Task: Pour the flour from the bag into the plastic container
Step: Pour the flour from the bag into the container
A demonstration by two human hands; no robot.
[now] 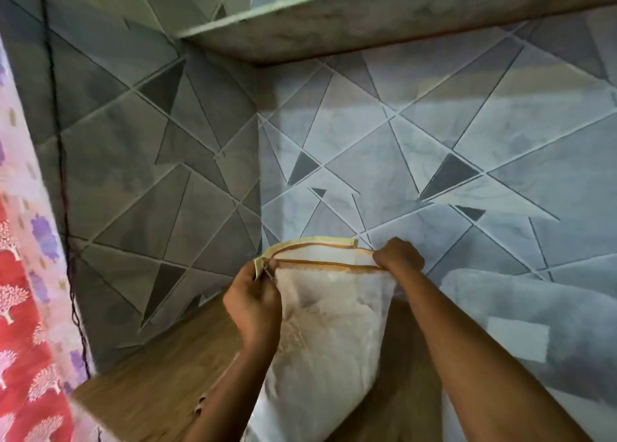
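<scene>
Left hand (252, 303) curled on bag (330, 358) by zip pull (269, 273), right hand (399, 256) pinching mouth's other end | bag upright between my hands, flour (314, 328) low inside | container out of view | best, I judge: hold mouth taut, tip slowly

Quick tally: two hands, so left hand (253, 304) plus right hand (399, 256), one see-through zip bag (334, 341), one wooden counter (160, 375), one shelf (367, 17) up top, one patterned curtain (26, 308), one dark cord (63, 191).

Translucent white zippered bag (327, 324) of flour stands upright, its mouth open.
</scene>
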